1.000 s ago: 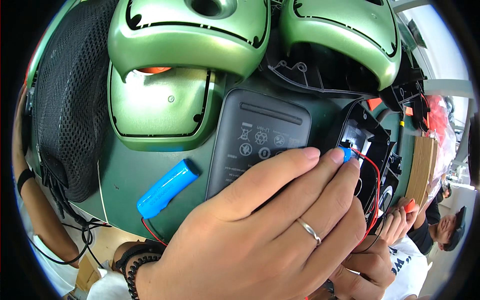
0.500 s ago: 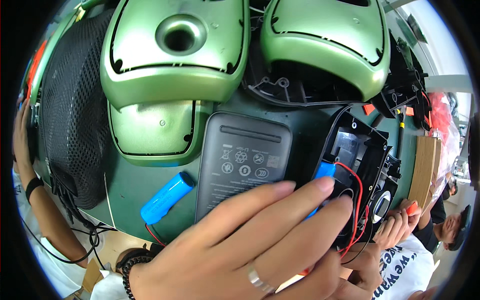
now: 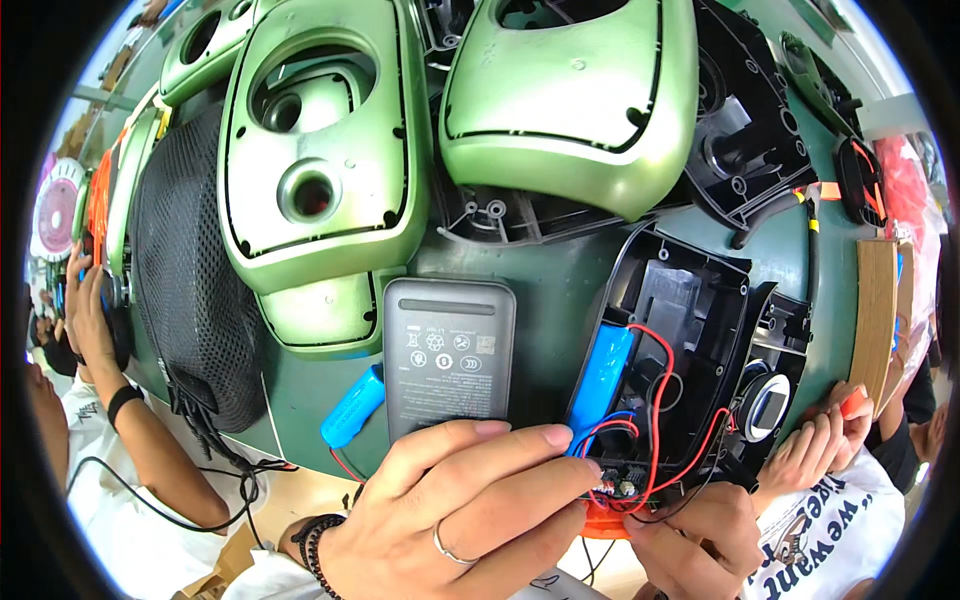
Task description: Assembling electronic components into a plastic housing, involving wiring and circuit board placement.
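Note:
A black plastic housing [image 3: 690,290] lies open in front of me with a blue battery cell [image 3: 602,375] along its left wall. Red, black and blue wires run to a small circuit board [image 3: 628,487] at its near end. My left hand [image 3: 470,510], with a ring and beaded bracelet, closes round the housing's near left corner, fingertips by the cell and board; its thumb is hidden. My right hand [image 3: 705,540] pinches an orange piece [image 3: 605,520] under the board. Wires lead to a round speaker-like part [image 3: 765,405] on the right.
A grey power bank [image 3: 450,340] and a second blue cell [image 3: 355,410] lie left of the housing. Green shells [image 3: 330,230] and black frames [image 3: 540,220] stand behind. Pliers [image 3: 812,225] and a cardboard piece [image 3: 872,320] are right. A mesh bag [image 3: 195,260] is left; co-workers' hands [image 3: 820,440] flank me.
The view has shifted, bringing more of the table into sight. My left hand has drawn back toward the near end, uncovering the cell, wires and board. The orange piece now shows between my hands.

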A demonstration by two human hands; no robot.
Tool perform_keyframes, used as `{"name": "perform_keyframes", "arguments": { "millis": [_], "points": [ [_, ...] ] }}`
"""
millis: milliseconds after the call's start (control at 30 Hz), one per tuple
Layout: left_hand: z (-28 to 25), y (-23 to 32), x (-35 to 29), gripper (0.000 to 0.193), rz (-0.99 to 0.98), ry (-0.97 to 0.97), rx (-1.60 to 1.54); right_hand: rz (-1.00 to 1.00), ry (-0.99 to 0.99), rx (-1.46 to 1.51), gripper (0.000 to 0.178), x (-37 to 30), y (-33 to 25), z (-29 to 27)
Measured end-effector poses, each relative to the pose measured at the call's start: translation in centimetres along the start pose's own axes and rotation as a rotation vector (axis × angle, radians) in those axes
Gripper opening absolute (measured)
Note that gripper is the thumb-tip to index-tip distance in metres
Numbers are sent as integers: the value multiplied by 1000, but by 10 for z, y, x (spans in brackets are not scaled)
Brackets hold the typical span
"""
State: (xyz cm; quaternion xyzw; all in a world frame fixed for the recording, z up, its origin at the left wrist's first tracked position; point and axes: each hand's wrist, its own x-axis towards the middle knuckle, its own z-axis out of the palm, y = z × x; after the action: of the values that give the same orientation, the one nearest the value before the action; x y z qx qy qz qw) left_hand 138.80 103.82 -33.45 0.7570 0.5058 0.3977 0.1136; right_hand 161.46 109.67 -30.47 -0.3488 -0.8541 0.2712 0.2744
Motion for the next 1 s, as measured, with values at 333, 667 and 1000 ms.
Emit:
{"name": "perform_keyframes", "arguments": {
  "millis": [333,667,1000],
  "points": [
    [-10,11,11,28,-152,-123,-7,67,-54,35,33,5,1,-6],
    [-3,4,5,29,-50,-133,40,72,-80,17,32,5,3,-9],
    [-6,7,10,30,-64,-170,39,68,8,-7,34,-4,11,-11]
  ]
}}
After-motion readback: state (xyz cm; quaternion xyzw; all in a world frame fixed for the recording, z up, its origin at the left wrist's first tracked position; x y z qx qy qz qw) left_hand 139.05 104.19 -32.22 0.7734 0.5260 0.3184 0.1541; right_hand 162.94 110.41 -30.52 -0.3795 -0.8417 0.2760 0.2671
